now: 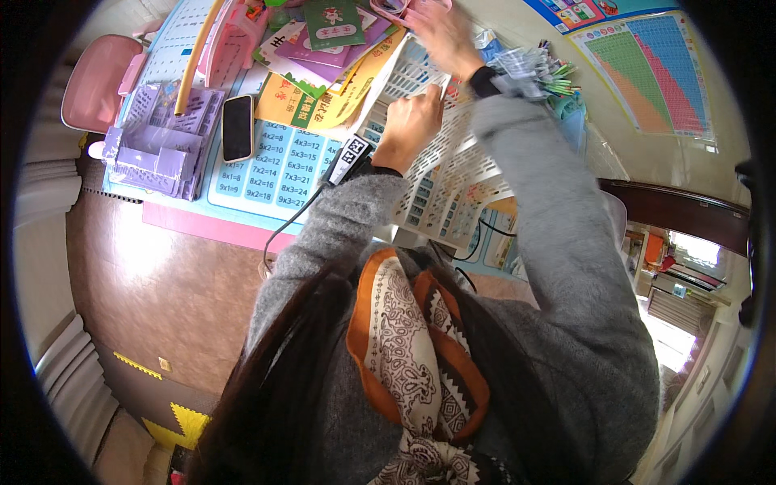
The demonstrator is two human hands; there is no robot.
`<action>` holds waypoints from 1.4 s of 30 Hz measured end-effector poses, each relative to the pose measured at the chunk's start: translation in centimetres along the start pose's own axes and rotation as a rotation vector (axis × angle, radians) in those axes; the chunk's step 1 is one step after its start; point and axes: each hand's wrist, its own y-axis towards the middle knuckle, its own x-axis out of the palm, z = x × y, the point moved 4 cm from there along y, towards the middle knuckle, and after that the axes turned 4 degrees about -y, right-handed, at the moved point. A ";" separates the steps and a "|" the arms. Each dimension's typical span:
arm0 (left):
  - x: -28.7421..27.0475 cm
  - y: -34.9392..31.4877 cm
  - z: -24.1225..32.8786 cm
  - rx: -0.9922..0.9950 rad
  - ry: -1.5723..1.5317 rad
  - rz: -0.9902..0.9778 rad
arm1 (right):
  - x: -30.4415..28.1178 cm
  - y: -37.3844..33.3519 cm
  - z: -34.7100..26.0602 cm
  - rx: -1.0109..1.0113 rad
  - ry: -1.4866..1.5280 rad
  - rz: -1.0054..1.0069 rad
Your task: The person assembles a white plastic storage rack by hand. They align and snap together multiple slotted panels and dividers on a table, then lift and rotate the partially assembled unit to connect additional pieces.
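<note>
A white plastic basket (449, 171) with slotted walls stands tilted in front of me at the table's near edge. My left hand (411, 121) is closed on its upper rim. Beyond it, my right hand (443, 36) reaches over the basket's far side, beside a pink looped item (391, 6) at the top edge of the view. Motion blurs the right fingers, and I cannot tell whether they grip that pink item. A black-and-white patterned tag (352, 155) with a black cable lies beside my left wrist.
A blue times-table mat (271, 182) covers the table. On it lie a phone (238, 128), purple packets (162, 153), stacked booklets (323, 73) and a pink holder (230, 44). Bundled pens (550, 74) stand at the right. A pink chair (101, 81) is at far left.
</note>
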 end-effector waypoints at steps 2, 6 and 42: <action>-0.2 0.1 -0.2 0.002 -0.004 0.015 | 3.1 -0.9 1.1 0.214 0.070 0.108; -0.5 0.3 -0.1 0.019 -0.026 -0.008 | 6.7 -0.6 4.1 0.239 0.291 -0.135; -6.2 1.3 -5.1 0.039 0.052 0.154 | 5.5 5.8 -0.2 -0.009 0.614 0.072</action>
